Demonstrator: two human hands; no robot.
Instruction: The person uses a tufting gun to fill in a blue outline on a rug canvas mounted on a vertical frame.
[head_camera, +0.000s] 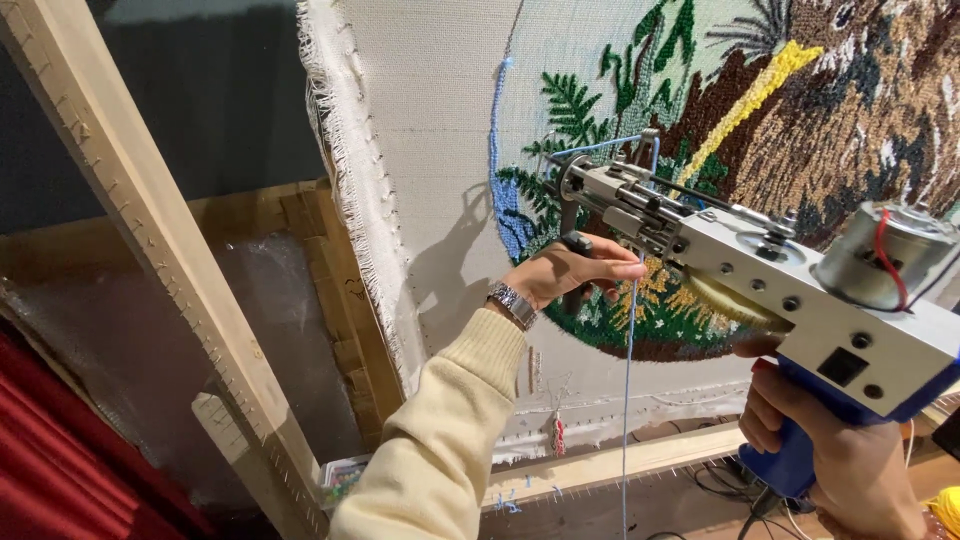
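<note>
Tufting gun (760, 270), grey metal with blue grip, was clenched by right hand (840, 460); left hand (575, 270) gripped its black front handle (573, 262), risking a wandering line if pale backing cloth (430, 150) slackened

Dark grey wall (210, 90), red curtain (60, 450) lower left, brown cardboard (320, 260) behind wooden beam (150, 230)

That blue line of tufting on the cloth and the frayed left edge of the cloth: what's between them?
Bare, untufted backing cloth lies between the blue tufted line and the frayed edge. Lower down it carries only the shadow of the left hand. The head view shows this.
</note>
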